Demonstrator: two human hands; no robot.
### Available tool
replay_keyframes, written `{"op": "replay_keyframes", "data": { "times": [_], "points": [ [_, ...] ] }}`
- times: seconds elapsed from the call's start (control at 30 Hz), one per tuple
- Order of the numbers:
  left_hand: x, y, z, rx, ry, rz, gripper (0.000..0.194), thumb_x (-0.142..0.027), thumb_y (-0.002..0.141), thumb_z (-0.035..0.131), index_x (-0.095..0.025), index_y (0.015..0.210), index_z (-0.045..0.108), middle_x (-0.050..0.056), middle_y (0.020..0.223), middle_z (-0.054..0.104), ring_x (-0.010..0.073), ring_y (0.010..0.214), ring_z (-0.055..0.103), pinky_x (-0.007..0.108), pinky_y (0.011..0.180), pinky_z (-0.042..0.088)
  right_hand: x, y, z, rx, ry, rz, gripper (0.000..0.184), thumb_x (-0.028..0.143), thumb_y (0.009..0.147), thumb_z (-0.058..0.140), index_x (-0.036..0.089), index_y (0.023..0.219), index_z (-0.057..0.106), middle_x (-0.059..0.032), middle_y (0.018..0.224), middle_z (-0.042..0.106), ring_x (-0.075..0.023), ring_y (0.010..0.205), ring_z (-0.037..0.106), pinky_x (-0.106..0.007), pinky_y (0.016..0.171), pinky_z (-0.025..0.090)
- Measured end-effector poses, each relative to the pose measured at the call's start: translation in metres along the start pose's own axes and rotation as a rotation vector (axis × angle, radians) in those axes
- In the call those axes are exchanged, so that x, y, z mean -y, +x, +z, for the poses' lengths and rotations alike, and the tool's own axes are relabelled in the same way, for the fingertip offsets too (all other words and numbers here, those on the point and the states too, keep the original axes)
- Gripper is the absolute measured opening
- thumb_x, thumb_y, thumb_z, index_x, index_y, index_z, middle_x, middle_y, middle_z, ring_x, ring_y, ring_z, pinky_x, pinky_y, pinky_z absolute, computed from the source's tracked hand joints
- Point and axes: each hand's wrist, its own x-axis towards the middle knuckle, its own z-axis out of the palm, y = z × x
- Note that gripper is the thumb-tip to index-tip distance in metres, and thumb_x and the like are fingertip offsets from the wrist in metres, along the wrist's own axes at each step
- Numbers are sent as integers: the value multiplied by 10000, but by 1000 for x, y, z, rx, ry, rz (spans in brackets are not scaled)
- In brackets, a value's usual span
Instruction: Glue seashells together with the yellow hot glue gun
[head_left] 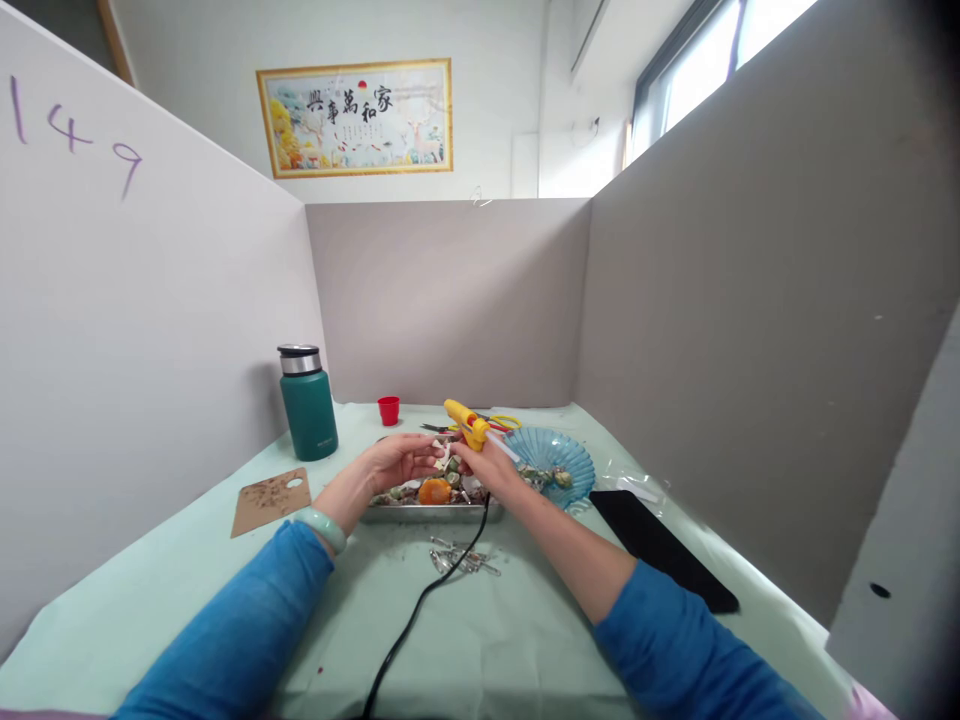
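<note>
A yellow plastic glue gun [466, 424] is held in the right hand [489, 466] above a shallow silver metal tray [427, 514], in which a round orange disc [435, 491] is seen; the left hand [391, 461] is held close by. On the pale green surface [547, 630], a scalloped translucent blue plate [574, 455], a teal bottle [309, 415] and a small red cup [388, 411] are set around the tray.

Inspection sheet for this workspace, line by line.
Surface: pale green sheet with scattered specks
Job's things: yellow plastic glue gun; silver rectangular metal tray of mixed pieces
Clutter: loose slender silvery pieces before the tray; teal cylindrical bottle, left; black flat pad, right
Hands: right hand holds the glue gun; left hand over the tray, grip unclear
Cables: one black cord, crossing the silvery pieces
Surroundings: grey partition panels on three sides
</note>
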Motion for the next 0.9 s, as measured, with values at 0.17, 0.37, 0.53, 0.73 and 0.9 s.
{"op": "replay_keyframes", "data": {
  "times": [0.17, 0.37, 0.53, 0.73, 0.9],
  "points": [
    [2, -1, 8, -2, -73, 31, 76, -66, 861, 569, -106, 907, 614, 36, 702, 671, 96, 608, 653, 198, 618, 548, 6, -3, 0, 14, 154, -2, 217, 242, 721, 620, 171, 916, 560, 70, 553, 527, -72, 415, 506, -168, 413, 420],
    [9, 2, 14, -35, -78, -4, 128, -147, 923, 510, -103, 849, 604, 14, 629, 612, 65, 519, 586, 160, 550, 526, 6, -5, 1, -9, 142, -152, 276, 308, 706, 650, 160, 926, 573, 47, 621, 571, -79, 451, 535, -197, 471, 467],
    [13, 2, 19, -43, -28, 6, 115, -175, 922, 527, -110, 858, 596, 8, 652, 612, 51, 498, 567, 150, 532, 515, 4, -3, 2, 4, 118, -134, 312, 313, 692, 665, 167, 952, 571, 21, 691, 614, -94, 509, 572, -206, 500, 492],
    [16, 0, 23, -30, 89, 51, 137, -226, 909, 557, -111, 835, 565, 39, 696, 644, 63, 500, 576, 173, 509, 501, 8, -6, -1, 28, 35, -120, 308, 310, 699, 668, 164, 955, 582, 12, 708, 622, -101, 566, 580, -195, 514, 494],
    [12, 3, 7, -66, 460, 146, 225, -327, 819, 656, -140, 877, 546, 31, 742, 653, 98, 558, 599, 239, 583, 520, 9, -6, -2, 48, 42, -86, 297, 315, 716, 653, 163, 958, 571, 15, 712, 611, -85, 516, 562, -193, 493, 489]
  ]
}}
